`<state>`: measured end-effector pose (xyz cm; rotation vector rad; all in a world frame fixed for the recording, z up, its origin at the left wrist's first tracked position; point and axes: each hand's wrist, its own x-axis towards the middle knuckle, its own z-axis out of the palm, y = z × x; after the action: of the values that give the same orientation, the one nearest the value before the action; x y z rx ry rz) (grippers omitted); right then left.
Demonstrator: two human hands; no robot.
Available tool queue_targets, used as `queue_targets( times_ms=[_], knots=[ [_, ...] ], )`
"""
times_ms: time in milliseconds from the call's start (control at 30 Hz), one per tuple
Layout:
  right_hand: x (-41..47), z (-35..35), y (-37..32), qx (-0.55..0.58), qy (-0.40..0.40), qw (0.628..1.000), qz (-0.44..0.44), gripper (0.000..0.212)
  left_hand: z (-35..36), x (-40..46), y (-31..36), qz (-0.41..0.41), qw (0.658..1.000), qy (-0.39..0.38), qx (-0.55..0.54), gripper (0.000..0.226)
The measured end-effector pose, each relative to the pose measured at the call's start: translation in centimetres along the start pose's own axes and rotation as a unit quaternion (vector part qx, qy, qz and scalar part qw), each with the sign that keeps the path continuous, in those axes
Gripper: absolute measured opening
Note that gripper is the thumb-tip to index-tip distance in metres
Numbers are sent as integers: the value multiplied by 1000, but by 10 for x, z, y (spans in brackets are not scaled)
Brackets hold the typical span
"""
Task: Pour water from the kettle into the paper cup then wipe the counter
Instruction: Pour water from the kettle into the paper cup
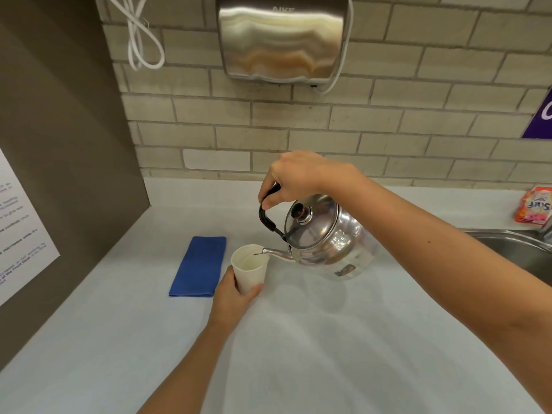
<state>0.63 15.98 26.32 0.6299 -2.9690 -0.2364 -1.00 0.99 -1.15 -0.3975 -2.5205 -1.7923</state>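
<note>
Broadly, from largest to smallest: pale grey-white laminate counter [298, 354], running from the near edge to the tiled far wall; brushed-steel sink [513, 249] at the right, cut off by the frame edge; polished steel kettle with black handle [325, 240], right of centre, lifted and tilted left, its spout tip over the rim of the cup; folded blue cloth [199, 265], lying flat on the counter just left of the cup; white paper cup [249, 271], leaning slightly toward the spout. Right hand [294, 177] is closed over the top of the kettle's black handle. Left hand [233, 297] wraps the lower part of the cup from the near side, fingers curled round it. Step in hand, by judgement: the pour, apparently under way, though no stream can be made out at the spout and the water level in the cup is hard to read. Next move calls for levelling the kettle, setting both down, then taking up the cloth. Whether the cup's base touches the counter cannot be told; the hand covers it.
</note>
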Motion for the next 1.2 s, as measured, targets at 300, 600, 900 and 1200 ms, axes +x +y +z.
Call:
queue_targets(
  times_ms=[300,600,900,1200],
  knots=[
    [-1,-3,1,-5,-5,1000,3,23,0,0,-1,3,1000,4,-12,70],
    [-1,-2,1,-8,-5,1000,-6,24,1,0,-1,-2,1000,6,-4,69],
    [4,-3,2,-14,-3,1000,-8,24,1,0,0,-3,1000,9,6,69],
    [3,-5,0,-12,-8,1000,-4,23,0,0,1,-1,1000,10,5,68]
  ],
)
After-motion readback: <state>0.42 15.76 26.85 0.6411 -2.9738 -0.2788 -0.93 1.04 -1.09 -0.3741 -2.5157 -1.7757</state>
